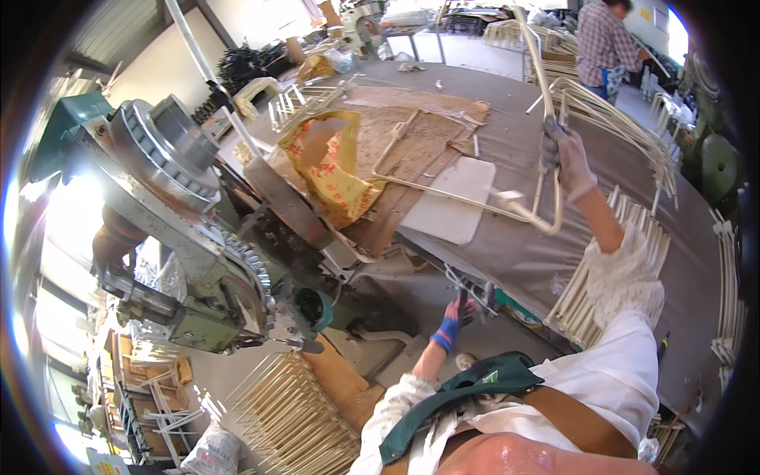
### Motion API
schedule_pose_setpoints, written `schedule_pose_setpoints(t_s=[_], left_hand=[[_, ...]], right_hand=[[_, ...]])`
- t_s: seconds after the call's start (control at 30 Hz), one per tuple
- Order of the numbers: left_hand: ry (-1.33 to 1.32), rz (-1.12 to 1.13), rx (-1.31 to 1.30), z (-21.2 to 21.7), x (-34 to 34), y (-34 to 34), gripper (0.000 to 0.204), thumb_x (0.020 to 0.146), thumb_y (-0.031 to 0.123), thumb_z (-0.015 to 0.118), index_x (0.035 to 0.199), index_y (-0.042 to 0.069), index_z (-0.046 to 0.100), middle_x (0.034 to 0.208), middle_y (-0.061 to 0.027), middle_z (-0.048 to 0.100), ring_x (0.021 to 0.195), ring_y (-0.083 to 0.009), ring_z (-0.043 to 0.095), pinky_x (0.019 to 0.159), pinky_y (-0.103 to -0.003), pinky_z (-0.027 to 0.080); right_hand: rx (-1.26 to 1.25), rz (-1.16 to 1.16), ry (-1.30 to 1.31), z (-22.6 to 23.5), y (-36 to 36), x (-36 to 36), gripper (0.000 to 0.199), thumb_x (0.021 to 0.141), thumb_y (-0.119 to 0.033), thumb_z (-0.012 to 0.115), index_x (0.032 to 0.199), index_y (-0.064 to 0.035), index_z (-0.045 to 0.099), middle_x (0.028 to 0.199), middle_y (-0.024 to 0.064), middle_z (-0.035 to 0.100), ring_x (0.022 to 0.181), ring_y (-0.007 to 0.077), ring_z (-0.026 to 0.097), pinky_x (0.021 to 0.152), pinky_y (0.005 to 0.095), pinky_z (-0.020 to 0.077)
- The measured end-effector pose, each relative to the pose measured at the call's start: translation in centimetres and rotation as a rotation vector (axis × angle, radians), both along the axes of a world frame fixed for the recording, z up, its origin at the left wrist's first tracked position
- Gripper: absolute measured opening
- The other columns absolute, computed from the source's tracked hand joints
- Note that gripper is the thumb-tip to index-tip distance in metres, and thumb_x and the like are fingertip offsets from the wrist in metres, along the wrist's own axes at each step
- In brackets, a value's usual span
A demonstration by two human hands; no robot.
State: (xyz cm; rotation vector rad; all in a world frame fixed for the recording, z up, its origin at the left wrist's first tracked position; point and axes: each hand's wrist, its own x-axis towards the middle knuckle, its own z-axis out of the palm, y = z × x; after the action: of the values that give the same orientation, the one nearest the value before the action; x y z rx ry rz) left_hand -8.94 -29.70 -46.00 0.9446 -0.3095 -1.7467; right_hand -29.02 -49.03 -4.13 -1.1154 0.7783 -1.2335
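Observation:
My right hand (568, 162), in a pale glove with grey fingers, is raised over the table at the right. It is closed around a cream bent metal tube frame (536, 62). The tube runs up past the top edge of the view and curves back below the hand. Lower down, by the table's near edge, is my left hand (454, 318) in a red, blue and dark glove. Its fingers look small and dark beside metal fittings (476, 289), so their pose is unclear. A thin tube frame (443, 190) lies across a white board (453, 207) on the table.
A large green and grey machine (190, 229) with a heavy wheel stands close at left. A yellow printed sack (328, 170) lies on the brown-covered table (625, 293). Stacked tubes (293, 416) sit low at left, more tubes (625, 245) at right. Another person (606, 43) stands far right.

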Motion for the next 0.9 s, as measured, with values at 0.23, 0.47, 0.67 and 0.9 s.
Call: schedule_pose_setpoints(t_s=[0.23,0.47,0.67,0.9], left_hand=[[0.662,0.033,-0.003,15.1,-4.7,-3.6,0.059,0.074,0.05,0.06,0.086,-0.007,0.055,0.091,-0.0214,0.059,0.09,-0.0329,0.055,0.079,-0.04,0.046],[-0.017,0.447,0.009,5.4,1.2,-4.0,0.024,0.088,0.03,0.05,0.088,0.006,0.051,0.055,-0.0019,0.043,0.037,-0.0108,0.036,0.033,-0.022,0.03],[-0.981,0.546,-0.152,6.5,6.0,-2.1,0.018,0.091,0.019,0.046,0.084,0.006,0.056,0.053,-0.0016,0.051,0.039,-0.0074,0.042,0.036,-0.022,0.033],[-0.897,0.628,-0.112,6.8,6.1,0.7,0.02,0.089,0.016,0.048,0.1,-0.001,0.053,0.069,-0.0022,0.055,0.049,-0.0071,0.046,0.043,-0.02,0.036]], right_hand=[[0.186,0.181,-0.494,-11.3,15.5,-4.3,0.024,0.087,-0.033,0.05,0.075,-0.0129,0.045,0.057,-0.0052,0.03,0.048,0.0073,0.031,0.046,0.0228,0.0339],[0.782,0.202,-0.297,-24.4,21.9,-8.8,0.018,0.085,-0.022,0.055,0.088,-0.0048,0.056,0.084,0.0093,0.06,0.085,0.0231,0.059,0.078,0.0349,0.0501],[-0.419,0.446,1.57,-29.4,6.6,-15.8,0.022,0.08,-0.018,0.05,0.096,-0.006,0.059,0.092,0.0109,0.059,0.095,0.0238,0.053,0.084,0.0373,0.0407],[0.269,-0.519,1.844,-34.9,-13.3,-30.2,0.046,0.073,-0.035,0.059,0.105,-0.0023,0.055,0.106,0.0198,0.057,0.1,0.0321,0.054,0.083,0.039,0.0429]])
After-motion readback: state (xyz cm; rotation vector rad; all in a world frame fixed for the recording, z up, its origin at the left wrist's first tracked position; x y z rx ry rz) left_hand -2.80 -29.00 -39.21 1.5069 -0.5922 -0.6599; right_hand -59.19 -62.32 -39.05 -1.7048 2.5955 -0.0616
